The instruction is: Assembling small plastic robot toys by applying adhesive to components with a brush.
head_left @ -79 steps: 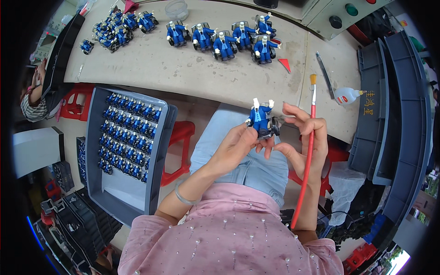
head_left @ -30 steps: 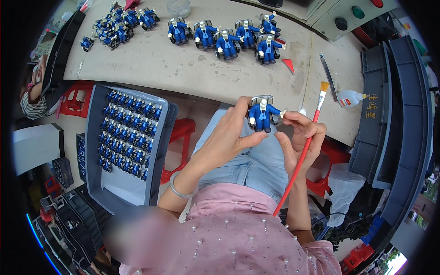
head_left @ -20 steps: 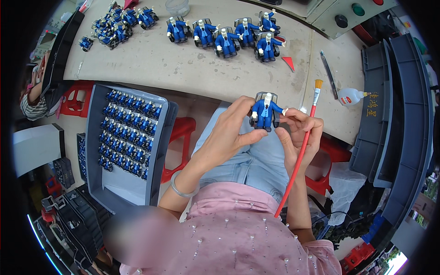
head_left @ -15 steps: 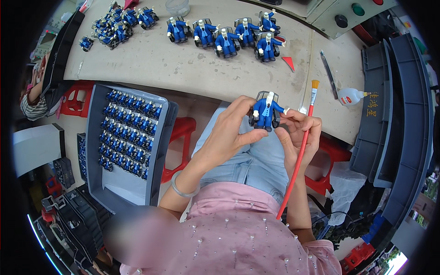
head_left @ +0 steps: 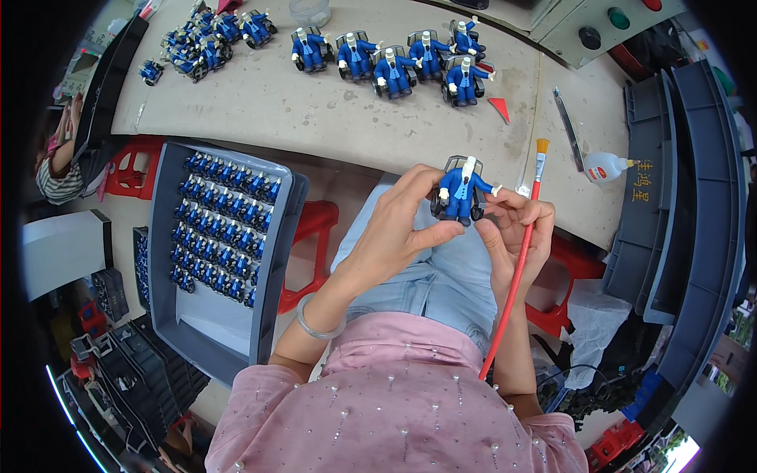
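Above my lap I hold a toy figurine in a blue suit seated in a dark wheelchair [head_left: 460, 193]. My left hand [head_left: 400, 217] grips its left side between thumb and fingers. At its other side, the fingertips of my right hand [head_left: 516, 229] are by the outstretched arm and wheel. A paintbrush with a red handle [head_left: 514, 292] and yellow bristles is tucked in the right hand, bristles up. Several like figurines [head_left: 394, 72] stand on the table ahead, and a heap of them [head_left: 197, 43] lies at the far left.
A grey crate [head_left: 288, 236] with rows of small blue figures stands at my left. On the table [head_left: 315, 110] are a red triangular piece [head_left: 499, 109], a dark pen-like tool [head_left: 568, 130], a white squeeze bottle [head_left: 605, 167] and a clear cup [head_left: 310, 11]. Stacked grey crates [head_left: 702, 189] rise at right.
The held figurine has shifted slightly to the right and tilted a little. Both hands keep nearly the same grip, and the brush stays in the right hand.
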Demonstrator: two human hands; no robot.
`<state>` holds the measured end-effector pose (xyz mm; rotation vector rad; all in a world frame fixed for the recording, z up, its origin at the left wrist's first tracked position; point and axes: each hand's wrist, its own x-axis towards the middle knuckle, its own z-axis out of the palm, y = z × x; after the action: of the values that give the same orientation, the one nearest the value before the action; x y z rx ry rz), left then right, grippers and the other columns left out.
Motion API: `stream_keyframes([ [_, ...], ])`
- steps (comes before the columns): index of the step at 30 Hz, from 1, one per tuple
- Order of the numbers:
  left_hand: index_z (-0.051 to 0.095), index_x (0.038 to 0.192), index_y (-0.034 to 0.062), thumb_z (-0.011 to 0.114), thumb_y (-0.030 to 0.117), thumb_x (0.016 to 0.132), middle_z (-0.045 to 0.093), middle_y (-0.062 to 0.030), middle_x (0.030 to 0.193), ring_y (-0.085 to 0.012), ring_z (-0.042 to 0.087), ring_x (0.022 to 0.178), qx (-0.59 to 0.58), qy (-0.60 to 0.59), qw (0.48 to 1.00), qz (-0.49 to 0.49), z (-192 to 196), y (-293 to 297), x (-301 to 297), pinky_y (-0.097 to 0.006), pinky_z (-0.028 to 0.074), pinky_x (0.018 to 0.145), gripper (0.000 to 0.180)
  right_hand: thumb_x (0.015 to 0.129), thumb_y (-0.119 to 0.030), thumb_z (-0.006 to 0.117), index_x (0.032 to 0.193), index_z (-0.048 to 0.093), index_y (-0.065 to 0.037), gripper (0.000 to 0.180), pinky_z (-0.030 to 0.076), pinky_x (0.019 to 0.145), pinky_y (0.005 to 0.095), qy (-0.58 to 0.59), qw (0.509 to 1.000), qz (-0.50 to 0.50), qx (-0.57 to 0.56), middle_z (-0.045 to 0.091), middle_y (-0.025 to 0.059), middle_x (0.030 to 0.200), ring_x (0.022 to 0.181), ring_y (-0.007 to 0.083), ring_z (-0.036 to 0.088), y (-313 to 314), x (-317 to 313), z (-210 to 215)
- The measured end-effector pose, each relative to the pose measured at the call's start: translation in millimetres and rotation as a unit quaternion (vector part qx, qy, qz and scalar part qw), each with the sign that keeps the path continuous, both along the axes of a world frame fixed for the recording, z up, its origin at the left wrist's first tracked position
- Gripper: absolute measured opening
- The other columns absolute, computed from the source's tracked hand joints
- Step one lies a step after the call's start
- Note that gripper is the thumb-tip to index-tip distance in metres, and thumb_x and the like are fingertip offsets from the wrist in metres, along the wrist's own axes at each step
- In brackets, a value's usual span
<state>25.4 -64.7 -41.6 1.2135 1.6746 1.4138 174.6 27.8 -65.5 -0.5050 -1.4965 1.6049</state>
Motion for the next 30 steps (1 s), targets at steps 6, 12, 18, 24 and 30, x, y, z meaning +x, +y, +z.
stream_keyframes([
  [6,0.054,0.113,-0.0028,0.076,0.028,0.074,0.057,-0.0146,0.098,-0.0295,0.057,0.089,0.002,0.010,1.000,0.010,-1.3,-0.2,-1.1,-0.035,0.045,0.079,0.054,0.079,0.009,0.068,0.097,0.033,-0.009,0.042,0.047,0.090,0.0344,0.009,1.000,0.009,-0.008,0.057,0.0229,0.111,0.099,0.0220,0.058,0.7,-2.7,0.9],
  [12,0.055,0.111,-0.0031,0.076,0.033,0.073,0.057,-0.0147,0.093,-0.0283,0.055,0.083,0.002,-0.005,1.000,0.018,-3.9,-0.1,-1.3,-0.036,0.044,0.076,0.057,0.079,0.006,0.069,0.097,0.033,-0.008,0.043,0.048,0.088,0.0342,0.014,1.000,0.014,-0.016,0.057,0.0239,0.112,0.099,0.0225,0.058,0.6,-5.2,2.1],
  [18,0.058,0.105,-0.0038,0.074,0.038,0.076,0.059,-0.0141,0.086,-0.0257,0.053,0.077,-0.019,-0.057,0.997,0.042,-6.5,-0.9,2.1,-0.034,0.044,0.072,0.053,0.074,-0.005,0.077,0.098,0.033,-0.008,0.050,0.048,0.088,0.0346,-0.001,0.998,0.005,0.062,0.056,0.0235,0.112,0.101,0.0236,0.058,2.4,-8.2,0.2],
  [24,0.062,0.099,-0.0043,0.073,0.036,0.078,0.060,-0.0126,0.080,-0.0204,0.052,0.070,0.033,-0.117,0.990,0.076,-12.3,0.9,11.4,-0.032,0.043,0.067,0.047,0.070,-0.009,0.082,0.099,0.034,-0.008,0.056,0.048,0.088,0.0346,-0.025,0.995,-0.002,0.093,0.056,0.0218,0.111,0.103,0.0232,0.057,1.9,-10.8,-1.0],
  [30,0.065,0.096,-0.0038,0.071,0.028,0.080,0.061,-0.0109,0.073,-0.0171,0.051,0.067,0.003,-0.129,0.989,0.068,-8.1,0.8,12.8,-0.030,0.042,0.062,0.036,0.068,-0.010,0.083,0.098,0.034,-0.008,0.058,0.047,0.089,0.0339,-0.043,0.995,-0.009,0.095,0.056,0.0207,0.110,0.102,0.0213,0.057,1.0,-8.1,-3.0],
])
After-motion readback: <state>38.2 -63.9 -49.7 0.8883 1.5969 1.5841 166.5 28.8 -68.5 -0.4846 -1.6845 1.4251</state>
